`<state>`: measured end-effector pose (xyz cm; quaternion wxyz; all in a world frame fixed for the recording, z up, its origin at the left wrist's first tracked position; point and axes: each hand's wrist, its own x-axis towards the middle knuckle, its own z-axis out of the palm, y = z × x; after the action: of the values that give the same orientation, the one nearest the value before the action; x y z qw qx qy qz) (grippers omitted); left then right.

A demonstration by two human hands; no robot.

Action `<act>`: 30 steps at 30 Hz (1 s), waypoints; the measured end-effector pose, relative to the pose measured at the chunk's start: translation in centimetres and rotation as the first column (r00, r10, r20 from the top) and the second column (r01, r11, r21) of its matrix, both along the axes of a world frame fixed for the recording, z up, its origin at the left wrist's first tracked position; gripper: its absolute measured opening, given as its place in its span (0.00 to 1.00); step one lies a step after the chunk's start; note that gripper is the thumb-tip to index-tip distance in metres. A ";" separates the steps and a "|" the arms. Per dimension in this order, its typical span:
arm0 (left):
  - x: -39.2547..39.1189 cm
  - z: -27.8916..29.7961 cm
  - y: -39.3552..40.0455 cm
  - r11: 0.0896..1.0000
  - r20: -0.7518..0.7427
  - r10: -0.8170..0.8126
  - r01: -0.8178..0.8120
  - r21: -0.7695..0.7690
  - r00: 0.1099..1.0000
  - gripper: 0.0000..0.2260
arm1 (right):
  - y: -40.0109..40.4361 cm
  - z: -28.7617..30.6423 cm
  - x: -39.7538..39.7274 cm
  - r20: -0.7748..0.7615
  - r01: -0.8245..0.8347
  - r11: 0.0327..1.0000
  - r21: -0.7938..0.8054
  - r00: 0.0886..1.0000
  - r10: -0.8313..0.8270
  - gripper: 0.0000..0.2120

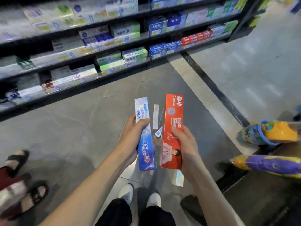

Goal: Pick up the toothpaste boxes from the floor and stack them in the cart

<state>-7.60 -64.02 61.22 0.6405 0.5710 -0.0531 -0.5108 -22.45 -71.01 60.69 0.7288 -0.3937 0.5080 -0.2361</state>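
the left hand (132, 136) grips a blue-and-white toothpaste box (144, 136) and the right hand (184, 144) grips a red one (173, 128), both held lengthwise above the floor (65, 128), thumbs across the front faces. with neither hand free, a box could slip when reaching for the boxes on the tiles (155, 116) beyond. the cart (260, 193) is probably the dark shape at right, though the blur leaves that unsure.

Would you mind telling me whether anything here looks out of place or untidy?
Yes: toothpaste boxes lie loose on the floor instead of the shelves, a pale narrow box between the held ones, a small box beside it, and a shiny one under the right hand.
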 end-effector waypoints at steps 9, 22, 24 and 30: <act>0.7 19.8 8.8 0.969 0.148 0.247 -0.246 -0.030 0.958 0.12 | 6.5 20.5 3.6 0.077 -0.211 0.975 -0.065 0.973 0.216 0.11; -2.8 27.7 26.5 0.523 0.114 0.852 -0.843 -0.128 0.511 0.20 | 18.2 26.3 8.5 0.062 -0.801 0.582 -0.140 0.580 0.812 0.19; -4.3 28.6 30.5 0.398 0.111 0.916 -0.908 -0.132 0.386 0.22 | 21.8 26.7 8.8 0.056 -0.874 0.461 -0.153 0.458 0.887 0.14; -8.6 30.2 43.7 0.054 0.155 0.988 -0.985 -0.162 0.029 0.16 | 34.8 28.1 9.8 0.061 -0.977 0.122 -0.177 0.112 0.992 0.11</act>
<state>-16.24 -20.33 91.39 0.8074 0.5005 0.2800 0.1386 -12.60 -36.25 88.79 0.7221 -0.6432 0.0472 0.2504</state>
